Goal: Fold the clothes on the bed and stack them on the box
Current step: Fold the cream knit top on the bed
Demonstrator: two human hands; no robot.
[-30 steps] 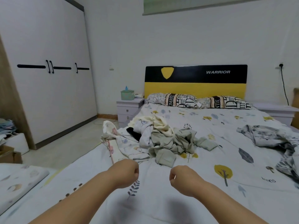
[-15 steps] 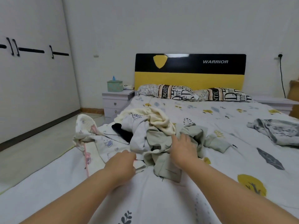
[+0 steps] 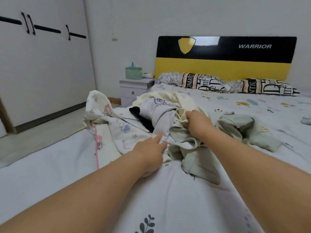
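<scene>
The headboard (image 3: pixel 225 58) carries the word "WARRIOR" in white capital letters on its black upper band, toward the right; a yellow shield emblem sits on the same band at the left, with no lettering readable on it. The two pillows (image 3: pixel 202 81) under the headboard are printed with large black lettering in bands; only fragments show, perhaps "ROMANTIC" on the striped part, and the rest is too broken to read. A small printed drawing marks the grey garment (image 3: pixel 158 105), without legible words.
</scene>
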